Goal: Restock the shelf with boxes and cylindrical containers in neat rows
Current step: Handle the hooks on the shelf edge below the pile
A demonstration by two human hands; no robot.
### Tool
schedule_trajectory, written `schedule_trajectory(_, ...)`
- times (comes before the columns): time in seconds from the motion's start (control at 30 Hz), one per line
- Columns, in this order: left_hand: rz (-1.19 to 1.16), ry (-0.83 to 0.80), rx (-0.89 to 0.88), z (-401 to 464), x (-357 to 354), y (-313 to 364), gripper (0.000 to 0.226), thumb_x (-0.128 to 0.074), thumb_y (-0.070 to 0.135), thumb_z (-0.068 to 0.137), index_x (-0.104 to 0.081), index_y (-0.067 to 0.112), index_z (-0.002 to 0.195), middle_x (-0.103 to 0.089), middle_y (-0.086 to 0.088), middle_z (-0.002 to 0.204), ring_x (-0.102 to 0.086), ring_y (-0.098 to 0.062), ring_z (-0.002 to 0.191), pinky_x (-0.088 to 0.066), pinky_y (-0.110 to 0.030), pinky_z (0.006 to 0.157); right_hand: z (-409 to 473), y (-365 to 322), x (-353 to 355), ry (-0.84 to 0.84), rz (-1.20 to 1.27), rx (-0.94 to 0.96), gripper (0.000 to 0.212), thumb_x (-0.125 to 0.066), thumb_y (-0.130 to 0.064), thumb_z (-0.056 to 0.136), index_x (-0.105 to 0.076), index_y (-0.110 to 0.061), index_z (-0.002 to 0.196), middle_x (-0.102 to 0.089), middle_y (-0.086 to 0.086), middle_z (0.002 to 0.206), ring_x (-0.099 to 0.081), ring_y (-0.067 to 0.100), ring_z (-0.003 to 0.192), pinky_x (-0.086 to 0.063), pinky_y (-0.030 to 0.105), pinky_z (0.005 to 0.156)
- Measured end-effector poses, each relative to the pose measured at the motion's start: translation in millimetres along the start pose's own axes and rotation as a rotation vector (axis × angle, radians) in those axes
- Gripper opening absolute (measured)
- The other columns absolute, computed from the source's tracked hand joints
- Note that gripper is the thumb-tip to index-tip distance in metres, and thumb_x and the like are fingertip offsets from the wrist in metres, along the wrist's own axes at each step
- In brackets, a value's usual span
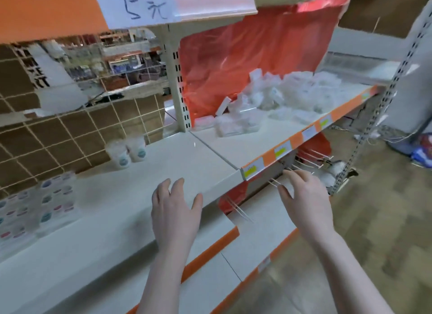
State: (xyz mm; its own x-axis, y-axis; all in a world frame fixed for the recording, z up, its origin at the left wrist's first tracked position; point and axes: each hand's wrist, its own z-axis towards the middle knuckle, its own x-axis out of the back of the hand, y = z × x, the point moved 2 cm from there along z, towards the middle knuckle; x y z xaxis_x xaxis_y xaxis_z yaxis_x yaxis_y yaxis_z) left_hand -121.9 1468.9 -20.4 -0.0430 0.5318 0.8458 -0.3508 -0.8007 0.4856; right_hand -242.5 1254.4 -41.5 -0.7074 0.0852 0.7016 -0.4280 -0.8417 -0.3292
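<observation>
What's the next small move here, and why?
Probably reach the right hand up and right to the loose heap of clear plastic boxes spilling from the red plastic bag. Both hands are empty, the left hand hovering over bare white shelf, where only two cylindrical containers stand.

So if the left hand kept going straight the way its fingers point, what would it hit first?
Probably nothing soon: the left hand points across bare shelf, toward the upright post at the back. Depth is hard to judge.

Cream shelf (145, 197) with orange edge strip (301, 138) (yellow tags), red-orange bag (257, 56), brown gridded backing (70, 136).
</observation>
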Motion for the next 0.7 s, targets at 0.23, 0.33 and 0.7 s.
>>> schedule_trajectory(0.23, -0.054, 0.01, -0.024, 81, -54, 45, 0.053, -0.055, 0.04, 0.09, -0.047, 0.016, 0.136, -0.038, -0.008, 0.144, -0.028, -0.024, 0.134, -0.028, -0.035, 0.107, 72, 41, -53, -0.028, -0.007, 0.027, 0.027, -0.075, -0.007, 0.072, -0.067, -0.002, 0.097, -0.064, 0.018, 0.088, -0.059, 0.039, 0.077, -0.049, 0.043, 0.068)
schedule_trajectory(0.33, -0.079, 0.025, -0.049, 120, -69, 68, 0.052, -0.058, 0.037, 0.089, -0.049, 0.013, 0.134, -0.04, -0.011, 0.141, -0.03, -0.027, 0.132, -0.027, -0.035, 0.106, 107, 58, -74, -0.036, -0.011, 0.001, 0.032, -0.076, -0.009, 0.072, -0.067, -0.003, 0.103, -0.064, 0.018, 0.093, -0.06, 0.04, 0.081, -0.049, 0.045, 0.07)
schedule_trajectory(0.7, -0.036, 0.073, 0.04, 186, -105, 105, 0.053, -0.058, 0.036, 0.089, -0.048, 0.015, 0.136, -0.039, -0.008, 0.143, -0.028, -0.024, 0.134, -0.029, -0.038, 0.106, 194, 103, -137, -0.098, 0.082, 0.005, 0.032, -0.075, -0.008, 0.073, -0.067, -0.003, 0.104, -0.065, 0.019, 0.095, -0.06, 0.041, 0.083, -0.047, 0.046, 0.073)
